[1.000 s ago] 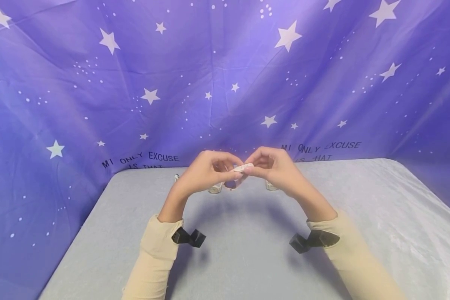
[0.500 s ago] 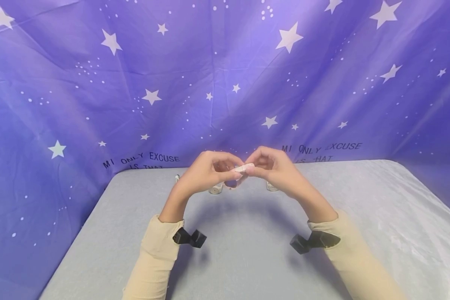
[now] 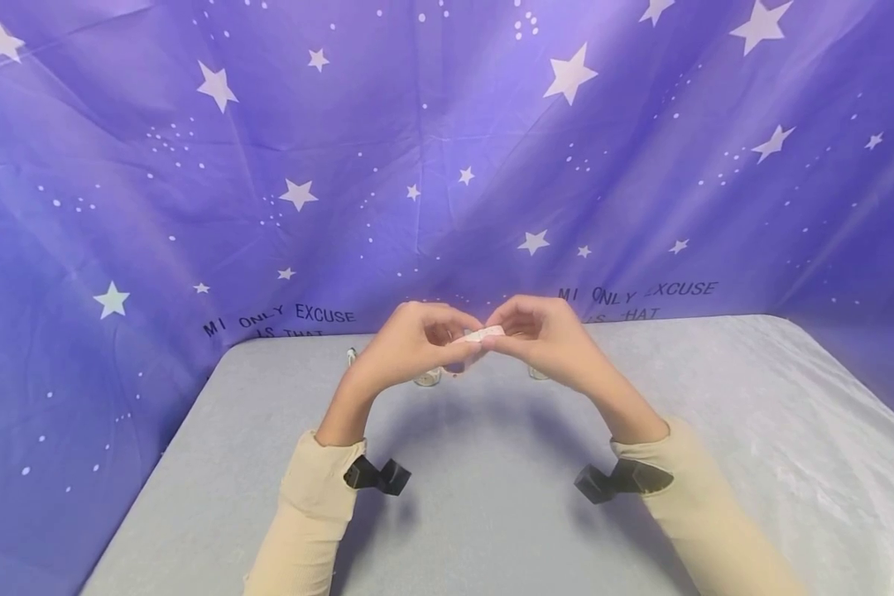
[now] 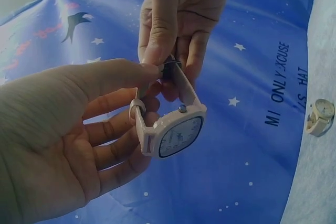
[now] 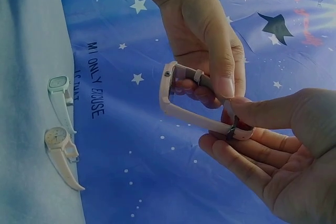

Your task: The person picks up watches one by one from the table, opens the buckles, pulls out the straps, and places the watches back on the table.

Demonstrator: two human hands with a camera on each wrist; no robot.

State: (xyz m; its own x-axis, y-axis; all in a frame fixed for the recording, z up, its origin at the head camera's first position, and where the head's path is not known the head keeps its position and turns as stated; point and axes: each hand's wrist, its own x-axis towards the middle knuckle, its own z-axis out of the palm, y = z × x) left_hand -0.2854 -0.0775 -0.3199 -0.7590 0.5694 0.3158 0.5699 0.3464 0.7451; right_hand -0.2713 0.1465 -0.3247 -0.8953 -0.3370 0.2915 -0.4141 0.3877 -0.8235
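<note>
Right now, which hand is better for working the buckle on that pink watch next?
Probably the right hand: its fingers lie at the dark buckle of the pink watch, while the left hand pinches the strap toward the small loop and could steady it.

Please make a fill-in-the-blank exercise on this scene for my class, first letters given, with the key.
1. The left hand and right hand hold a pale pink, square-dialled watch by its s____.
2. In the right wrist view, a cream-coloured watch, its dial r____ in shape, lies beside a mint-green, square-dialled watch on the light grey cloth-covered table.
3. The blue-purple fabric backdrop bears white five-pointed s____.

Missing words: strap; round; stars.
</note>
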